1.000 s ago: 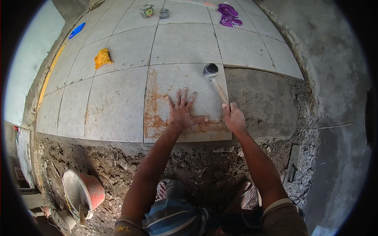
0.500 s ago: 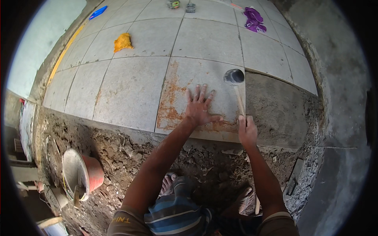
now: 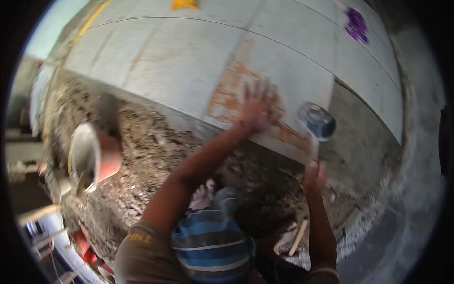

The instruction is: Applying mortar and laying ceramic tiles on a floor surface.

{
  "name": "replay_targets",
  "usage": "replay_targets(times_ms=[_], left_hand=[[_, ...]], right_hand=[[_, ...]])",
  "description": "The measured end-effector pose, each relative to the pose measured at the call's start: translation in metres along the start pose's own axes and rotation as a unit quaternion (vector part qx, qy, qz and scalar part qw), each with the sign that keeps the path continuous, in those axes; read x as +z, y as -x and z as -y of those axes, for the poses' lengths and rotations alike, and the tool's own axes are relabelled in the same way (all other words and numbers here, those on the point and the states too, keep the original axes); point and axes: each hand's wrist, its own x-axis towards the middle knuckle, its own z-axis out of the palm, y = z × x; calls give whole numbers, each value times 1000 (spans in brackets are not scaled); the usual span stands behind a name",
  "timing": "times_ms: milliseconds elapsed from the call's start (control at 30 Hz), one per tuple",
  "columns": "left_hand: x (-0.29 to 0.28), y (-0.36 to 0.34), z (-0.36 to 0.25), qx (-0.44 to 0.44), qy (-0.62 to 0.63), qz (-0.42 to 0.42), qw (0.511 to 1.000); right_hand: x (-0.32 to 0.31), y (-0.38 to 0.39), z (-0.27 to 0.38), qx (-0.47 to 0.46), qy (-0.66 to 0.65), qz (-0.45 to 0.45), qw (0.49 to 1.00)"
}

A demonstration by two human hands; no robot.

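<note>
My left hand (image 3: 257,108) lies on a light grey floor tile (image 3: 302,71) with its fingers spread. Orange-brown stains mark the tile's left side and near edge around the hand. In my right hand (image 3: 315,179) is the handle of a rubber mallet (image 3: 318,122). The mallet's dark head is over the tile's near right corner; motion blur hides whether it touches. Right of the tile lies a bed of grey mortar (image 3: 352,142).
A red bucket (image 3: 109,156), tilted and grey inside, stands on rough soil at left. Farther off, a yellow-orange cloth (image 3: 184,4) and a purple cloth (image 3: 356,26) lie on laid tiles. A wooden stick (image 3: 298,237) is near my feet. Concrete borders the right side.
The view has turned and shifted, so the tiles appear slanted. My right hand has brought the mallet nearer, toward the tile's near right corner. My left hand stays spread on the stained tile.
</note>
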Motion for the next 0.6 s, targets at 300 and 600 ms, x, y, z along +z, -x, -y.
replay_targets(times_ms=[300,600], left_hand=[[-13,0,3,-29,-45,60,997],[-14,4,10,-22,-63,46,997]], right_hand=[[-25,-12,3,-19,-89,70,993],[-14,-3,14,-11,113,107,988]])
